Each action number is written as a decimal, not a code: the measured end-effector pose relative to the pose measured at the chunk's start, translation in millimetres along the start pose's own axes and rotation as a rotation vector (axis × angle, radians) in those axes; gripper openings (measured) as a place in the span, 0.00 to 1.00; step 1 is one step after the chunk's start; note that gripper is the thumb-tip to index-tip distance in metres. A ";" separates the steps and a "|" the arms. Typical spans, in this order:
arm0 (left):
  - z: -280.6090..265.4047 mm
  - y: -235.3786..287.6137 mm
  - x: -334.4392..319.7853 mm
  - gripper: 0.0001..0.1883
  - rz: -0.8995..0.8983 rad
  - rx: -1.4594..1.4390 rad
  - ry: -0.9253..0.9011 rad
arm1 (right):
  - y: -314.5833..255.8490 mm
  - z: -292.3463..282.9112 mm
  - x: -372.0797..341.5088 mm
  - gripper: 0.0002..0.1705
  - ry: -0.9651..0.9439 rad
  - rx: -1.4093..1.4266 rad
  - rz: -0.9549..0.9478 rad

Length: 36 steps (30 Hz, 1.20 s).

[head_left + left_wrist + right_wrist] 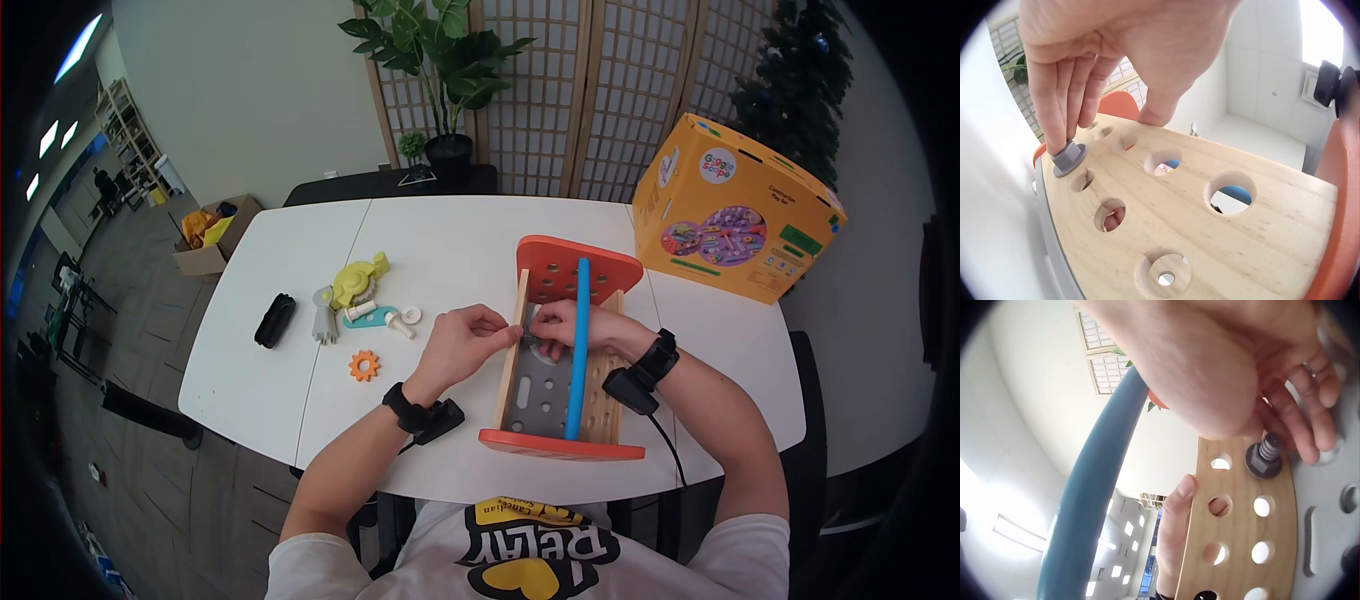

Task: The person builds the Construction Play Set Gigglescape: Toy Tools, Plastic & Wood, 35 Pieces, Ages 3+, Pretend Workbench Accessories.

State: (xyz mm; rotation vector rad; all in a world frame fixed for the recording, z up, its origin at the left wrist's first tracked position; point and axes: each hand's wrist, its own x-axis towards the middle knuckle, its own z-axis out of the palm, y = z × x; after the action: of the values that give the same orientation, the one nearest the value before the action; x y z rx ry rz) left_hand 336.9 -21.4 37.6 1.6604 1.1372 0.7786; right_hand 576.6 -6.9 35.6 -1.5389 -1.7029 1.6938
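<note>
A toy toolbox has red end panels [560, 450], wooden side panels [510, 375] pierced with round holes, a grey base [535, 405] and a blue bar [578, 350] along the top. Fingertips of my left hand [460, 345] touch the grey hex head of a toy bolt [1070, 157] on the left panel's outer face, its thumb resting on that panel's top edge. My right hand [597, 328] reaches under the blue bar into the box. On the inner face, a threaded end pokes through a grey nut [1264, 464], with the right fingers close beside it; the right thumb is hidden.
Left of the toolbox lie an orange gear [364, 366], a yellow-green toy piece [352, 285], a grey piece [324, 320], a teal strip [370, 319] and white screws [402, 325]. A black case [275, 320] sits farther left. A large orange carton [690, 255] stands back right.
</note>
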 end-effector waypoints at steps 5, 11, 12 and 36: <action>-0.2 2.7 -0.7 0.20 0.002 0.015 0.002 | 1.6 -2.2 -2.8 0.22 -0.046 -0.123 -0.122; 0.6 -2.0 0.5 0.20 0.011 0.012 0.002 | 6.4 -3.9 7.2 0.22 -0.047 -0.039 0.037; 0.6 -1.7 0.4 0.20 0.010 0.011 0.001 | 3.2 -2.4 5.2 0.22 -0.030 -0.027 0.050; -0.2 3.6 -1.5 0.16 -0.035 0.021 -0.023 | -4.1 2.0 -5.5 0.19 -0.051 -0.207 -0.133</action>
State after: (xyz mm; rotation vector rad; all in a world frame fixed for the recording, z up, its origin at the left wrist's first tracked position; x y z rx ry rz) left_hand 337.4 -23.1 41.0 1.6588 1.1586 0.7256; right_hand 575.3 -11.3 41.0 -1.4394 -2.0141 1.5440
